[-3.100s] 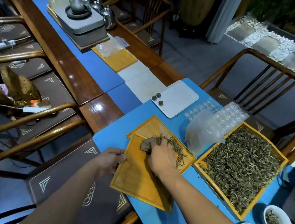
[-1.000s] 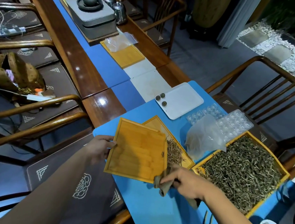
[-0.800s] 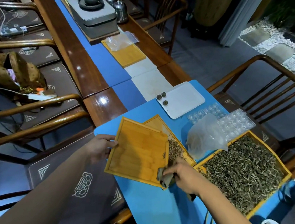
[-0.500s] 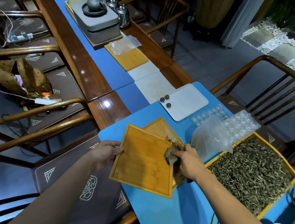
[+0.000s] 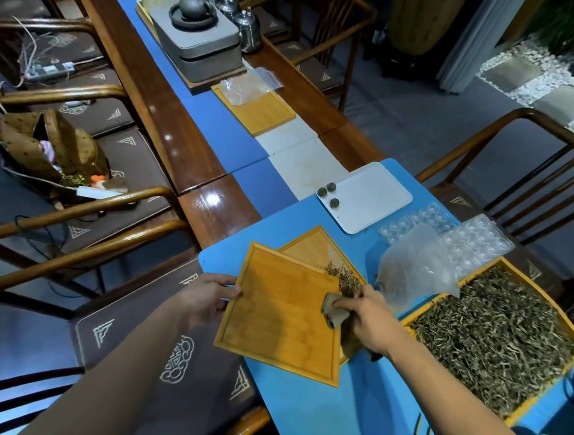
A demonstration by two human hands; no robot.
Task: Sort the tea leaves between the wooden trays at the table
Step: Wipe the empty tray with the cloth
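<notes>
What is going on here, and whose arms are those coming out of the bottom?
There is no machine here. The arms belong to a person with a camera on their head, so you see what they see, looking down at a table with a blue mat. The left hand grips the edge of an empty wooden tray. It overlaps a second tray holding a small heap of tea leaves. The right hand holds a small grey cloth at the empty tray's edge. To the right, a big tray is full of leaves. Further off, a white tray carries three little dark balls.

Bare wooden tray (image 5: 281, 313) overlaps tray (image 5: 314, 247) bearing tea leaves (image 5: 344, 278).
</notes>
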